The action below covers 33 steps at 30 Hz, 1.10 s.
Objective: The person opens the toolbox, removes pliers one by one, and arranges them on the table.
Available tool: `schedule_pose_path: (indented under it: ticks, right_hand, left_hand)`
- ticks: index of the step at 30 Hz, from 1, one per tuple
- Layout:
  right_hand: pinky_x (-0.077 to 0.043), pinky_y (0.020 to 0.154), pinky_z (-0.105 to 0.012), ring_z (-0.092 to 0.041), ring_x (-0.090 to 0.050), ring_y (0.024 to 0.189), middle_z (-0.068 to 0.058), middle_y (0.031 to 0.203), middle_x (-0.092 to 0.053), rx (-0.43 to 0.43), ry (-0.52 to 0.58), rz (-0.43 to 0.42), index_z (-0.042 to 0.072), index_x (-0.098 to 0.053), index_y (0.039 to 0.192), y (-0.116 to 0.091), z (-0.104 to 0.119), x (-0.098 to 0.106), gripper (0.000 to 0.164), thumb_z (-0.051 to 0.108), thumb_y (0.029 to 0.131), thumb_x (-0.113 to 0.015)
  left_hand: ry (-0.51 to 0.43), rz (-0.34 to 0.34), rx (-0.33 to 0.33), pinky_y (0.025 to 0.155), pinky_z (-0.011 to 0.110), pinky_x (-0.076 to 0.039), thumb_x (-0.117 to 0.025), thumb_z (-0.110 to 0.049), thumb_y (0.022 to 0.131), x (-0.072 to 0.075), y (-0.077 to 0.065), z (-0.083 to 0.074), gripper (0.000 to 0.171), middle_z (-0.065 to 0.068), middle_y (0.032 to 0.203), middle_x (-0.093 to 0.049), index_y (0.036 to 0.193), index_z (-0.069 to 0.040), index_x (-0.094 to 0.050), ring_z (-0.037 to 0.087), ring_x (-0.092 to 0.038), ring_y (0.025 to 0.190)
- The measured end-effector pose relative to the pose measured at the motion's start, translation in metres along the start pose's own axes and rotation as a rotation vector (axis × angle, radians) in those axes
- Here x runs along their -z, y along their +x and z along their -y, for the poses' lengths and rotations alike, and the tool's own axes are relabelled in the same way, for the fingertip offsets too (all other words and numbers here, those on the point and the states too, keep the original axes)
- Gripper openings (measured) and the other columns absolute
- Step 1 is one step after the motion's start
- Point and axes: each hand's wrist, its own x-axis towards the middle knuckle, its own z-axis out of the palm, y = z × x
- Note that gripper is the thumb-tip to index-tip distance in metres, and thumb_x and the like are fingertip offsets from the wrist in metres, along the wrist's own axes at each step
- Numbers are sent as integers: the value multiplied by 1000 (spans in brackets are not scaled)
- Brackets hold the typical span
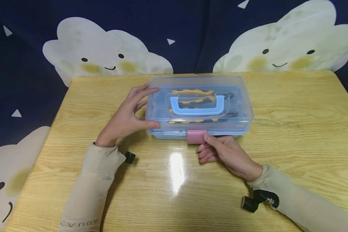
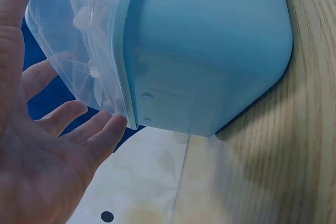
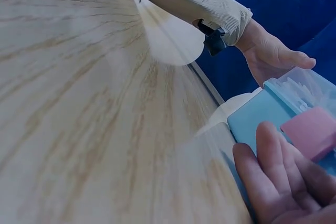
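A light-blue plastic storage box (image 1: 159, 136) with a clear lid (image 1: 243, 106) stands on the table, lid down. Through the lid show several long orange-and-black items (image 1: 192, 121) with dark ends. A blue carry handle (image 1: 198, 111) lies folded on top. My left hand (image 1: 127, 112) spans the lid's left end, thumb at the front corner and fingers toward the back; the left wrist view shows its fingertips at the lid's rim. At the front, my right hand (image 1: 224, 151) has its thumb on the right edge of the pink latch (image 1: 195, 137), its other fingers curled below.
The wooden table (image 1: 293, 129) extends on both sides of the box and in front of it. Behind hangs a dark-blue cloth (image 1: 188, 35) printed with smiling clouds. Black wrist mounts (image 1: 130, 157) stick out at both sleeves.
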Motion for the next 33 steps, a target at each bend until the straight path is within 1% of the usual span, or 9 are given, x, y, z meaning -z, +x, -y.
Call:
schedule_pose_path:
  ticks: [5,8,12,15,22,25,27,30,33]
  right_hand:
    - [-67,79,-37,-17,-78,78,-6,85,-79,-5,-8,10,-19,-64,114,0,0,1,62,40,109,-51]
    - [-67,79,-38,-18,-78,77,-6,84,-79,-4,-26,25,-20,-65,112,-1,0,2,62,41,109,-52]
    - [-67,77,-40,-19,-78,74,-8,83,-79,25,-47,37,-21,-66,109,-2,-1,1,60,38,109,-53]
    - [-67,77,-39,-19,-79,76,-8,84,-79,49,-41,36,-22,-66,111,-2,-1,1,58,35,109,-53]
    - [-67,81,-38,-17,-78,80,-10,92,-79,78,-35,43,-20,-62,124,-2,0,2,55,33,109,-55]
    - [-67,81,-38,-17,-78,80,-10,92,-79,73,-29,46,-22,-62,123,-2,1,2,52,28,108,-57]
    - [-67,80,-38,-18,-78,79,-11,92,-78,69,-36,48,-23,-63,119,-2,1,2,50,25,107,-59]
    - [-67,79,-40,-19,-78,78,-16,93,-78,81,-102,63,-21,-67,113,-5,1,2,44,22,105,-63]
    - [-67,75,-40,-21,-78,73,-19,90,-79,105,-248,79,-11,-75,103,-8,5,4,38,26,102,-67]
  left_hand:
    - [8,-1,2,131,48,-32,-94,-31,76,0,0,0,92,2,167,-25,155,-29,-47,13,-17,161]
    - [12,-2,6,131,48,-32,-94,-31,76,0,0,0,92,2,167,-25,155,-29,-47,13,-18,161]
    - [10,-2,4,131,49,-31,-94,-33,76,1,0,-1,92,2,167,-25,155,-27,-47,13,-17,161]
    - [12,-4,2,131,49,-32,-94,-31,76,1,0,-1,92,2,167,-25,155,-28,-47,14,-17,161]
    - [27,-5,3,130,47,-32,-94,-25,77,2,0,-2,91,0,168,-24,155,-31,-47,12,-18,161]
    - [20,-4,-4,130,49,-32,-94,-28,77,2,0,-3,91,1,168,-24,155,-30,-47,14,-18,161]
    - [17,-1,-6,131,50,-31,-94,-30,77,2,0,-3,92,2,168,-24,156,-29,-46,15,-18,161]
    - [14,3,-5,131,50,-31,-93,-31,77,1,0,-2,92,2,168,-23,156,-28,-46,16,-19,161]
    - [17,6,-1,131,49,-31,-93,-30,78,1,-1,0,91,2,168,-23,156,-29,-46,16,-19,161]
